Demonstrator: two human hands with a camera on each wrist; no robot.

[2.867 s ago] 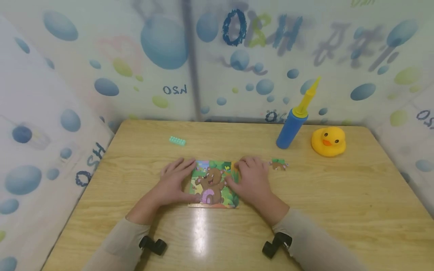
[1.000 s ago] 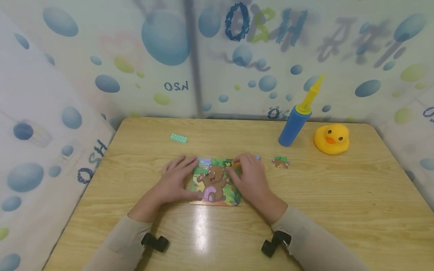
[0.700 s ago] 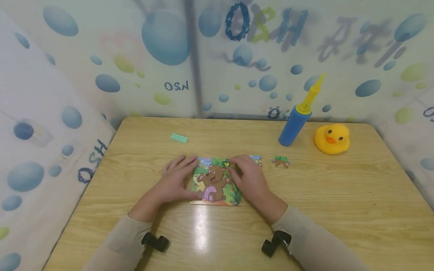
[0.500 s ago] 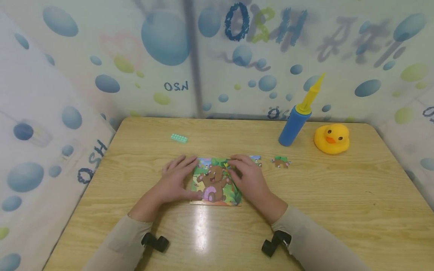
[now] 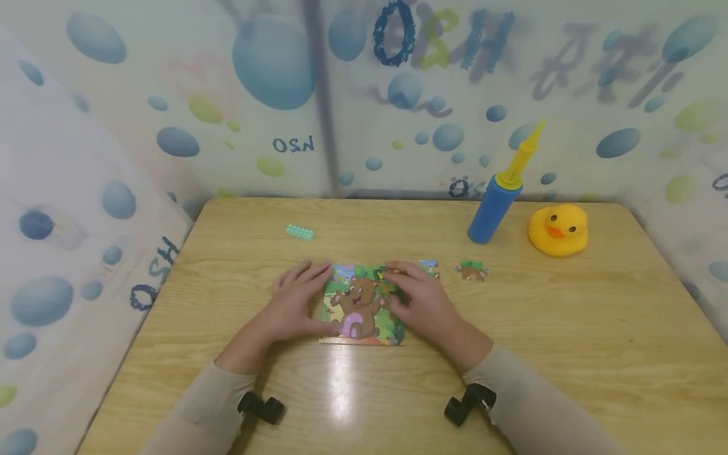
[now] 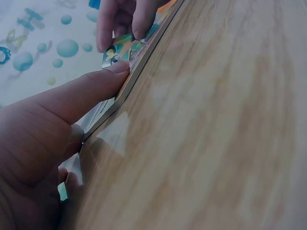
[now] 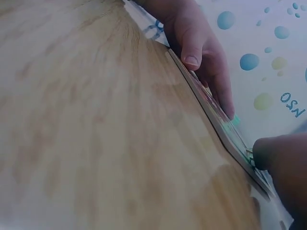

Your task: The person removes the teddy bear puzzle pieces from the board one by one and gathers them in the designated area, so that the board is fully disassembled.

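A jigsaw puzzle point(image 5: 355, 313) of a brown bear lies in its flat tray on the table. My left hand point(image 5: 292, 303) holds the tray at its left side, with the thumb on the near left corner and the fingers along the left edge. At the upper right part of the picture, my right hand point(image 5: 423, 300) pinches a puzzle piece point(image 6: 115, 53) with a yellow bird on it, slightly tilted over the puzzle. Beyond the right hand's knuckles lies a loose blue-topped piece point(image 5: 430, 268), partly covered. Farther right is a brown and green piece point(image 5: 472, 271).
A light green toy brick point(image 5: 299, 232) lies behind the puzzle to the left. At the back right stand a blue and yellow hand pump point(image 5: 491, 205) and a yellow rubber duck point(image 5: 558, 230). A patterned wall covering point(image 5: 375, 101) rises behind the wooden table point(image 5: 341, 392).
My right hand has drawn its fingertips from the puzzle's upper right edge inward, uncovering the blue-topped piece. The bird piece has shifted and tilted. My left hand stays on the left side.
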